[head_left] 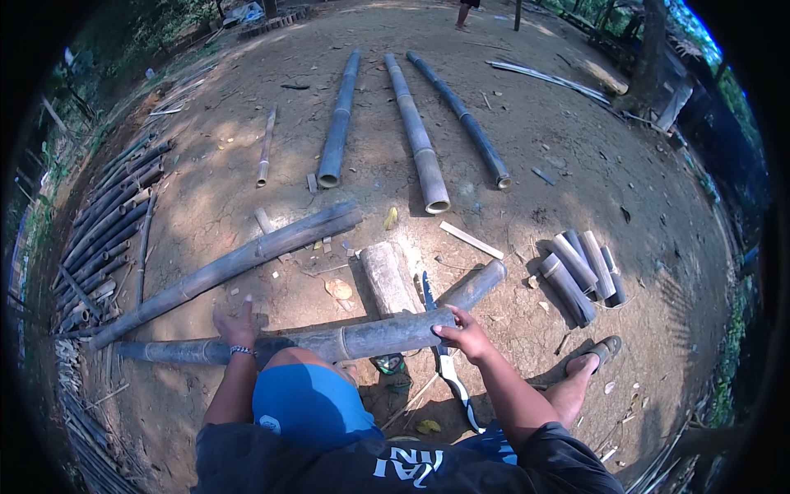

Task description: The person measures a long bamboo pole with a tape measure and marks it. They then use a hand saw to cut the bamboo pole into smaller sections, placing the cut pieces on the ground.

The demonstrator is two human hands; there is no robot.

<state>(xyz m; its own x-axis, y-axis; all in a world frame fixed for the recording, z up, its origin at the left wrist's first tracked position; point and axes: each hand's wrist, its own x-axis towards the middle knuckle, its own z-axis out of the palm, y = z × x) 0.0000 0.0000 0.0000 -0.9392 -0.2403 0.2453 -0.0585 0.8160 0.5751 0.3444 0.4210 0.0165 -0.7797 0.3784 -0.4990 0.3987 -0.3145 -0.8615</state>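
The right hand (462, 336) grips the near-right end of a dark bamboo pole (378, 336), thumb and fingers set about its rim, probably because the end gives a sure hold for steadying the whole length. The left hand (237, 329) is spread wide with the thumb apart, farther left along the same pole; whether it touches the bamboo I cannot tell from this angle. The pole lies crosswise before the person, just beyond the knee in blue shorts (309, 395), and passes over the near end of a squared wood block (388, 276), which likely serves as a rest to lift it off the dirt. Under it runs a pruning saw, its white-and-black handle (451, 375) pointing toward the person, within easy reach of the right hand. Beyond the block's right side lies a short bamboo offcut (477, 284), and farther right a cluster of cut bamboo sections (568, 288), grouped side by side. Farther out, three long poles (424, 160) show open, hollow ends, the only container-like things here, their insides too dark to read.
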